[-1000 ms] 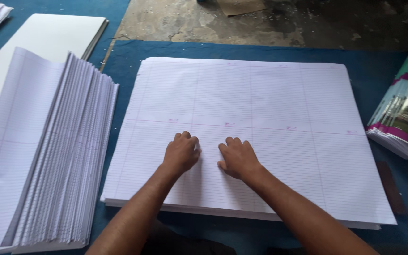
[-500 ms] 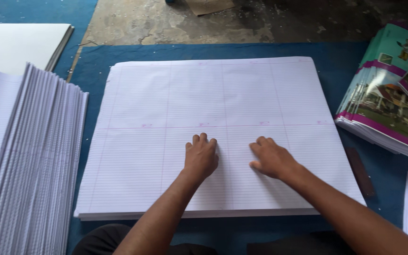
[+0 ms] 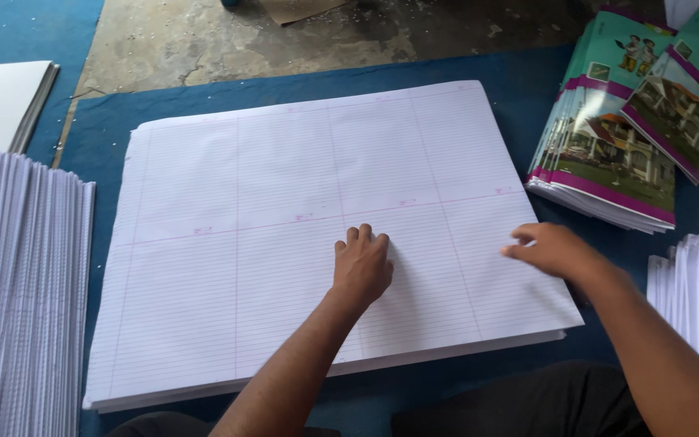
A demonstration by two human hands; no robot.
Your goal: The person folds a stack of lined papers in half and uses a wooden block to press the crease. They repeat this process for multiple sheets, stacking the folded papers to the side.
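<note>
While the left hand [image 3: 363, 267] stays flat on the ruled sheets [image 3: 317, 235], fingers spread and gripping nothing, the right hand [image 3: 556, 249] has slid to their right edge. Its fingers rest loose and empty there. The sheets lie on the blue mat [image 3: 519, 89], covers [image 3: 608, 154] beside them.

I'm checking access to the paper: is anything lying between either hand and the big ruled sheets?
Nothing visible does. The left hand rests flat on the stack of ruled sheets, and the right hand is at its right edge. The printed covers lie off to the right, clear of both.
</note>
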